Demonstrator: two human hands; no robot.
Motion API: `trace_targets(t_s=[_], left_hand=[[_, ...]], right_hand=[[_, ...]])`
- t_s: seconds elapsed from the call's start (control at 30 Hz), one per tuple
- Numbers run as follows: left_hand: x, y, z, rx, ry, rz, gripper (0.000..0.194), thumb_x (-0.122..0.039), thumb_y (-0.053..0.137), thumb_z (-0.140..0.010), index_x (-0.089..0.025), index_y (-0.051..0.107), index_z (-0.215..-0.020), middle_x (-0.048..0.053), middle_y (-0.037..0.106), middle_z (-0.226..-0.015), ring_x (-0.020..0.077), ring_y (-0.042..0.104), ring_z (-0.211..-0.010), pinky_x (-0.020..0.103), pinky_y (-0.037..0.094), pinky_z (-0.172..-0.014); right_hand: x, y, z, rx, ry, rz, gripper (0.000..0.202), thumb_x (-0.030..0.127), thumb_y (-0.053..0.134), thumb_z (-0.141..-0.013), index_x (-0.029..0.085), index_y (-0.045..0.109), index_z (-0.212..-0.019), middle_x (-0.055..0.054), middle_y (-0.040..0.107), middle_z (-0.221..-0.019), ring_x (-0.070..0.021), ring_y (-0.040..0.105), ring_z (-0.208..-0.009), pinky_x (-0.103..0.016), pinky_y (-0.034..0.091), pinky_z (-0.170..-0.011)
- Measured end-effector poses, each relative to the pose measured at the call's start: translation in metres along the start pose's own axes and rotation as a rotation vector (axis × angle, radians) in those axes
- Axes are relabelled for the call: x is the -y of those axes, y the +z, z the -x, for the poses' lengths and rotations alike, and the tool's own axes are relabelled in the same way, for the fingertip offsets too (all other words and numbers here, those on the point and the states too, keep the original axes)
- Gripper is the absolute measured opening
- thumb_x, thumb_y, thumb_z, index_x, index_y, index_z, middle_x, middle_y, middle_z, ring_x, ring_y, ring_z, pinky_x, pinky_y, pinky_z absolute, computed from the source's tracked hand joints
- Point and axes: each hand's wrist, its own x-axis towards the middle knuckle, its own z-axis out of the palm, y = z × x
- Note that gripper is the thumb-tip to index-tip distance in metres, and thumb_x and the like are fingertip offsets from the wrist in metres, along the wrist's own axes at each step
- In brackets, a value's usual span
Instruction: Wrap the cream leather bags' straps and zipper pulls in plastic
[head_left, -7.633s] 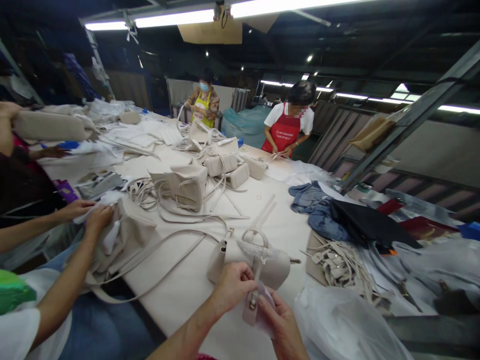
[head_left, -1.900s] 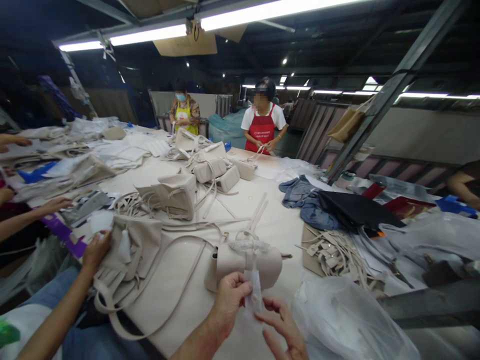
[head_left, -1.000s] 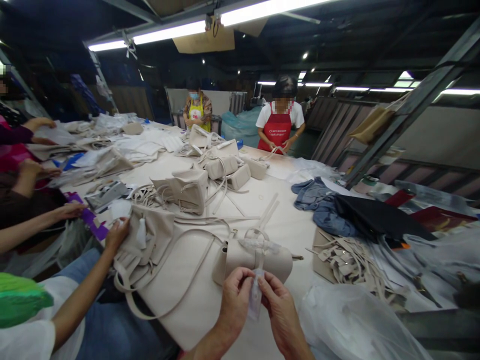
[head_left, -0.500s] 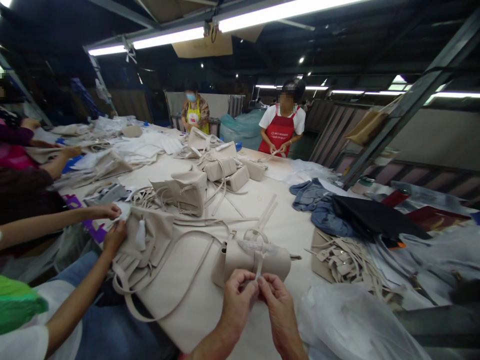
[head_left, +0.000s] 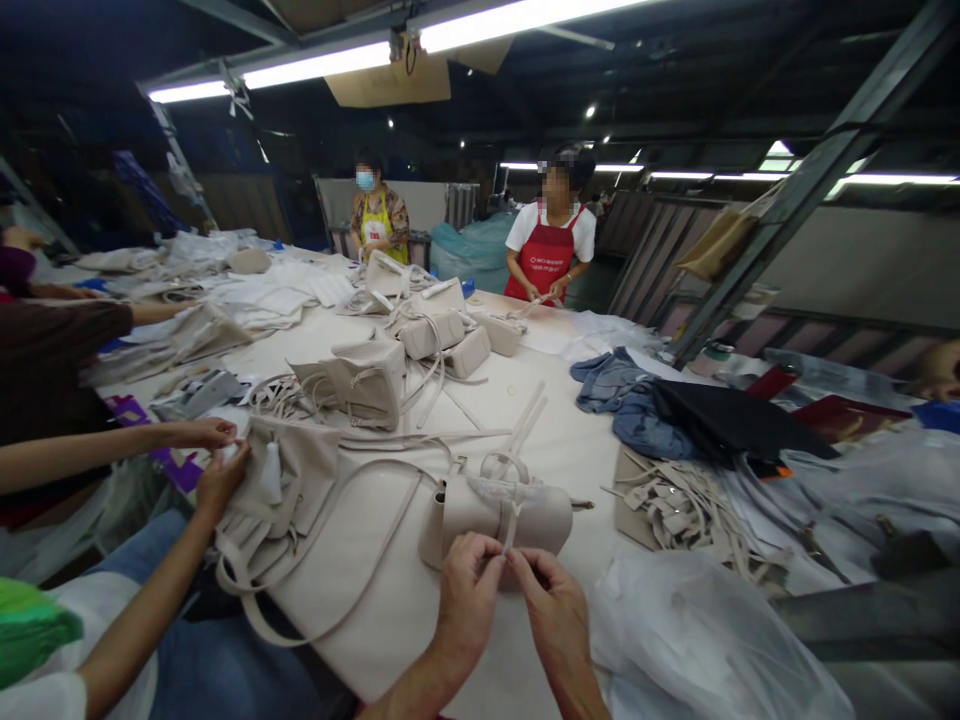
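Note:
A beige handbag (head_left: 480, 512) lies on the table in front of me, its long strap (head_left: 390, 545) looping out to the left. A narrow pale strap (head_left: 513, 520) comes over the bag's front toward me. My left hand (head_left: 472, 580) and my right hand (head_left: 551, 590) meet at this strap's lower end, both closed with thumb and fingers pinching it. The fingertips hide the very end of the strap. Something clear, like plastic film, covers part of the bag's top.
Left of me, a co-worker's hands (head_left: 217, 455) work at another beige bag (head_left: 289, 480). Several bags (head_left: 367, 385) are heaped mid-table. At right lie bundled straps (head_left: 675, 505), blue denim cloth (head_left: 637, 410) and clear plastic bags (head_left: 697, 620). Two people stand across the table.
The view has shifted slightly, so things appear a little further left. Both my hands keep their pinch on the strap, with fingertips slightly shifted. The neighbour at far left has drawn an arm lower.

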Motion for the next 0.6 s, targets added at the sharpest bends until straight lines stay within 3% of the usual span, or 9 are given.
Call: trace_targets(t_s=[0.1, 0.2, 0.3, 0.4, 0.47, 0.6], left_hand=[[0.0, -0.001, 0.002, 0.002, 0.017, -0.044, 0.007, -0.019, 0.06, -0.073, -0.019, 0.066, -0.069, 0.005, 0.06, -0.076, 0.0194, 0.053, -0.078, 0.027, 0.039, -0.072], [0.003, 0.001, 0.001, -0.001, -0.015, 0.033, 0.006, -0.023, 0.063, -0.072, -0.018, 0.063, -0.07, 0.004, 0.06, -0.075, 0.0175, 0.054, -0.075, 0.026, 0.04, -0.07], [0.005, 0.004, -0.004, 0.038, -0.191, 0.275, 0.02, -0.029, 0.072, -0.064, -0.016, 0.061, -0.075, 0.0, 0.057, -0.064, 0.0138, 0.052, -0.063, 0.024, 0.039, -0.062], [0.005, 0.006, -0.006, 0.145, -0.401, 0.47, 0.036, -0.034, 0.079, -0.056, -0.013, 0.066, -0.082, 0.001, 0.062, -0.065, 0.0136, 0.054, -0.064, 0.024, 0.04, -0.065], [0.004, 0.005, -0.006, 0.207, -0.466, 0.511, 0.038, -0.035, 0.081, -0.052, -0.011, 0.069, -0.079, 0.004, 0.066, -0.071, 0.0155, 0.057, -0.072, 0.025, 0.041, -0.071], [0.003, 0.003, -0.009, 0.234, -0.498, 0.472, 0.034, -0.035, 0.082, -0.049, -0.012, 0.067, -0.069, 0.002, 0.064, -0.067, 0.0124, 0.054, -0.065, 0.023, 0.039, -0.065]], right_hand=[[0.002, 0.002, 0.005, 0.001, 0.029, -0.021, 0.038, 0.056, 0.063, -0.068, 0.019, 0.069, -0.075, -0.005, 0.068, -0.077, -0.0234, 0.059, -0.082, -0.032, 0.042, -0.081], [0.004, 0.006, 0.007, 0.058, 0.082, -0.189, 0.04, 0.055, 0.065, -0.067, 0.018, 0.07, -0.081, -0.005, 0.069, -0.083, -0.0235, 0.059, -0.086, -0.033, 0.042, -0.085], [0.001, 0.008, 0.006, 0.116, 0.162, -0.407, 0.038, 0.052, 0.071, -0.065, 0.018, 0.069, -0.081, -0.003, 0.068, -0.081, -0.0206, 0.058, -0.082, -0.031, 0.044, -0.081], [-0.006, 0.009, 0.003, 0.128, 0.19, -0.52, 0.036, 0.049, 0.074, -0.062, 0.018, 0.068, -0.078, -0.001, 0.065, -0.075, -0.0173, 0.057, -0.076, -0.028, 0.045, -0.073], [-0.01, 0.01, 0.002, 0.078, 0.113, -0.465, 0.032, 0.049, 0.071, -0.066, 0.018, 0.067, -0.076, -0.002, 0.064, -0.079, -0.0175, 0.057, -0.079, -0.028, 0.046, -0.075], [-0.012, 0.008, 0.002, -0.031, -0.232, -0.079, 0.025, 0.04, 0.059, -0.079, 0.022, 0.072, -0.088, -0.008, 0.06, -0.109, -0.0219, 0.054, -0.106, -0.035, 0.041, -0.097]])
